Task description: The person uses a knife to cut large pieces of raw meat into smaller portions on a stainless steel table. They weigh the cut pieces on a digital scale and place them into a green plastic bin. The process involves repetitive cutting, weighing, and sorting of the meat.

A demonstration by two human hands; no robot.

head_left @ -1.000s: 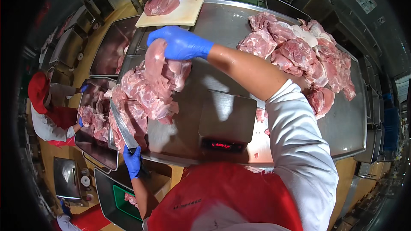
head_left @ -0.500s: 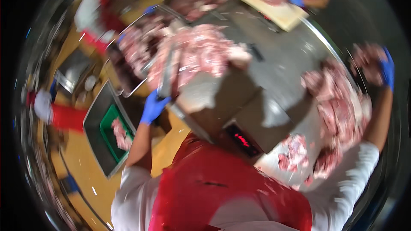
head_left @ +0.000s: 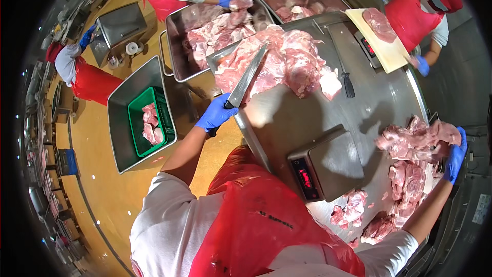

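Knife [head_left: 247, 81] gripped in left hand [head_left: 216, 114]; right hand [head_left: 455, 156] clasps meat [head_left: 417, 138], fingertips hidden.

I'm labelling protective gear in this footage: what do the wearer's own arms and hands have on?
Both hands wear thin bright blue disposable gloves: the left hand and the right hand. The forearms are bare. White short sleeves cover the upper arms, and a glossy red plastic apron covers the chest.

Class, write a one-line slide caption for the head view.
Left hand grips a knife over a meat pile; right hand grasps meat cuts beside a scale.
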